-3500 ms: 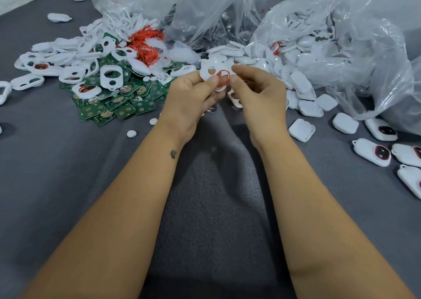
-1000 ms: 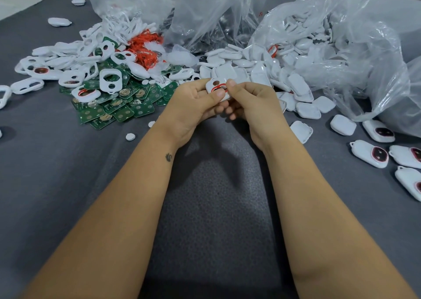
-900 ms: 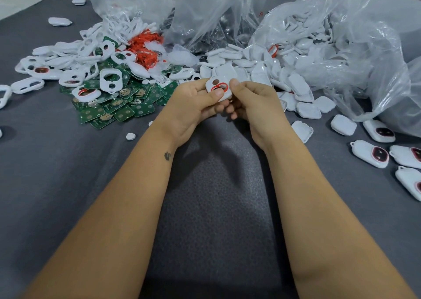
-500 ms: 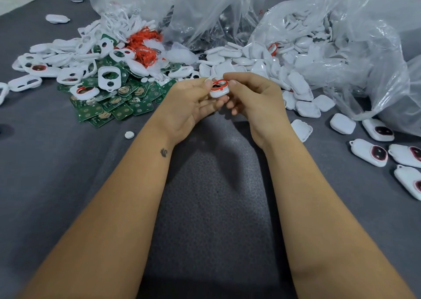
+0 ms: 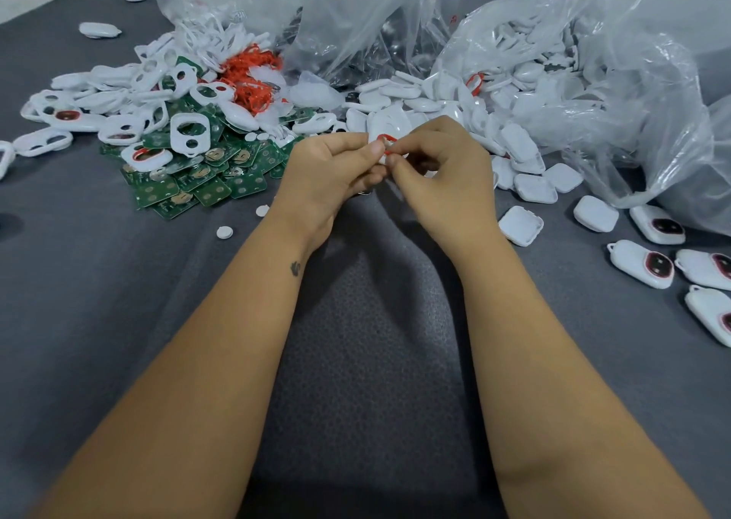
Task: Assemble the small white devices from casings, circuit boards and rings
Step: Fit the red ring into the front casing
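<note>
On the left of the grey cloth lie open white casings over green circuit boards, with red rings behind. At centre the left hand and right hand together pinch a small white casing bearing a red ring, above the cloth. Finished devices lie at right, beside plastic bags.

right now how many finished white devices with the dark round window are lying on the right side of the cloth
4. One lies nearest the plastic bag, one below and left of it, one at the right edge, one lowest, cut by the frame. More may lie out of frame or under the bag.
</note>
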Available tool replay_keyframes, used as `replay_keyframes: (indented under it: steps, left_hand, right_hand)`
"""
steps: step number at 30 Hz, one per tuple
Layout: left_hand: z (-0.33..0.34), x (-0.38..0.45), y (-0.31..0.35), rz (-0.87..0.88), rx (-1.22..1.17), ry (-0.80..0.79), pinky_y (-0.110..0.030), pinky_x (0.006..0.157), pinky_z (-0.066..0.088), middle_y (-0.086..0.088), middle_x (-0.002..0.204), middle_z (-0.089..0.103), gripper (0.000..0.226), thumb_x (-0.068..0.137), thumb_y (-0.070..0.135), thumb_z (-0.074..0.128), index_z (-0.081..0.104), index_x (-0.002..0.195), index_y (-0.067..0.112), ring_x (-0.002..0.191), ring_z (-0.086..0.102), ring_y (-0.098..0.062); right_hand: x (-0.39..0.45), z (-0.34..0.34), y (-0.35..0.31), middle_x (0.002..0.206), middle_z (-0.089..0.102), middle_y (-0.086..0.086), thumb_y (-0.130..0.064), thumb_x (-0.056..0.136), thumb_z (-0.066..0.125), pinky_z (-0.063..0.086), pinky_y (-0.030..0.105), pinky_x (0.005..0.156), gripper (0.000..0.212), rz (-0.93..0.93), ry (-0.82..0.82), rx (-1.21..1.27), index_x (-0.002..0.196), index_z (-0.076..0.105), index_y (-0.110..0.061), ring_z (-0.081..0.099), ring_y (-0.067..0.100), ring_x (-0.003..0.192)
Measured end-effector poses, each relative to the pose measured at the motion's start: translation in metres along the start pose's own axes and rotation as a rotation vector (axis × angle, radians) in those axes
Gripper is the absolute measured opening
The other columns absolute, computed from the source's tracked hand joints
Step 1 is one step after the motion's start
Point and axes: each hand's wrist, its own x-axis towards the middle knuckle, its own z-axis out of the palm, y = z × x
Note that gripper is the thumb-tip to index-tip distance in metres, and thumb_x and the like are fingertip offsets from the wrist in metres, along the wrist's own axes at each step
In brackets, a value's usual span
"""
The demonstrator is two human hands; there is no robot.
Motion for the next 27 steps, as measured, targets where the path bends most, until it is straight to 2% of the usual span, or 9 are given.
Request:
replay_keyframes:
  steps: [4, 8, 13, 15, 18, 20, 24, 26, 27]
  left_hand:
    - [-0.0013, 0.0001, -0.0004, 0.012, 0.019, 0.001, -0.013, 0.065, 0.053, 0.003, 0.069, 0.071, 0.012, 0.093, 0.003, 0.059, 0.069, 0.089, 0.008, 0.063, 0.062, -0.003]
    - [-0.0002, 0.0001, -0.0008, 0.024, 0.01, 0.03, -0.015, 0.072, 0.054, 0.002, 0.072, 0.073, 0.02, 0.094, 0.007, 0.059, 0.071, 0.079, 0.01, 0.073, 0.068, -0.006]
    - [0.0002, -0.0006, -0.0028, 0.038, 0.083, -0.015, -0.026, 0.085, 0.057, 0.002, 0.074, 0.073, 0.018, 0.095, 0.005, 0.058, 0.07, 0.082, 0.006, 0.078, 0.068, -0.008]
    - [-0.0001, -0.0008, -0.0031, 0.037, 0.099, -0.016, -0.026, 0.083, 0.058, 0.002, 0.072, 0.073, 0.018, 0.095, 0.004, 0.057, 0.07, 0.084, 0.006, 0.075, 0.068, -0.008]
    - [-0.0009, -0.0006, -0.0034, 0.031, 0.126, -0.007, -0.024, 0.079, 0.058, -0.001, 0.075, 0.074, 0.016, 0.096, 0.005, 0.057, 0.071, 0.088, 0.006, 0.077, 0.069, -0.01]
    - [-0.0012, -0.0006, -0.0032, 0.034, 0.159, -0.014, -0.024, 0.08, 0.058, -0.002, 0.076, 0.073, 0.018, 0.096, 0.005, 0.057, 0.071, 0.087, 0.007, 0.078, 0.068, -0.011]
    - [0.0002, -0.0012, -0.0028, 0.035, 0.196, -0.014, -0.037, 0.091, 0.053, -0.02, 0.085, 0.068, 0.017, 0.094, 0.007, 0.06, 0.072, 0.082, 0.006, 0.083, 0.059, -0.022]
    - [0.0015, -0.0018, -0.0028, 0.034, 0.204, -0.002, -0.038, 0.09, 0.052, -0.029, 0.092, 0.068, 0.014, 0.092, 0.01, 0.064, 0.073, 0.088, 0.001, 0.083, 0.059, -0.022]
    - [0.0019, -0.0019, -0.0031, 0.035, 0.211, 0.007, -0.034, 0.088, 0.053, -0.027, 0.092, 0.07, 0.013, 0.091, 0.01, 0.065, 0.073, 0.091, 0.0, 0.082, 0.061, -0.02]
  right_hand:
    - [0.0, -0.0025, -0.0001, 0.086, 0.062, -0.001, -0.008, 0.082, 0.068, 0.05, 0.025, 0.076, 0.013, -0.017, -0.011, -0.005, 0.091, 0.077, -0.012, 0.061, 0.013, 0.079]
    - [-0.0012, -0.0031, -0.0012, 0.084, 0.066, -0.002, -0.008, 0.085, 0.065, 0.046, 0.021, 0.076, 0.011, -0.014, -0.042, -0.028, 0.087, 0.075, -0.012, 0.057, 0.006, 0.079]
    - [-0.0005, -0.004, 0.0005, 0.077, 0.063, -0.004, -0.009, 0.085, 0.063, 0.045, 0.021, 0.072, 0.008, 0.064, -0.04, -0.024, 0.082, 0.071, -0.009, 0.056, 0.008, 0.074]
    - [-0.0002, -0.0029, 0.0007, 0.074, 0.061, -0.007, -0.011, 0.085, 0.064, 0.048, 0.025, 0.071, 0.008, 0.092, -0.029, -0.014, 0.081, 0.071, -0.009, 0.059, 0.01, 0.074]
    - [-0.0002, -0.0018, 0.0004, 0.073, 0.058, -0.01, -0.011, 0.083, 0.066, 0.043, 0.016, 0.069, 0.007, 0.071, -0.035, -0.043, 0.078, 0.07, -0.011, 0.054, 0.005, 0.073]
    - [0.0, -0.0022, 0.0007, 0.075, 0.057, -0.008, -0.011, 0.083, 0.067, 0.043, 0.018, 0.07, 0.006, 0.067, -0.049, -0.062, 0.078, 0.07, -0.012, 0.053, 0.006, 0.074]
    - [0.0004, -0.0025, 0.0012, 0.078, 0.059, -0.002, -0.012, 0.082, 0.07, 0.045, 0.029, 0.074, 0.007, 0.103, -0.083, -0.076, 0.076, 0.069, -0.009, 0.056, 0.015, 0.077]
    - [0.0007, -0.0019, 0.0019, 0.08, 0.061, 0.005, -0.012, 0.082, 0.07, 0.042, 0.028, 0.071, 0.011, 0.081, -0.096, -0.113, 0.074, 0.068, -0.004, 0.056, 0.019, 0.077]
    - [0.0008, -0.0013, 0.002, 0.08, 0.061, 0.007, -0.011, 0.082, 0.069, 0.039, 0.024, 0.068, 0.012, 0.066, -0.102, -0.139, 0.074, 0.069, -0.003, 0.055, 0.02, 0.077]
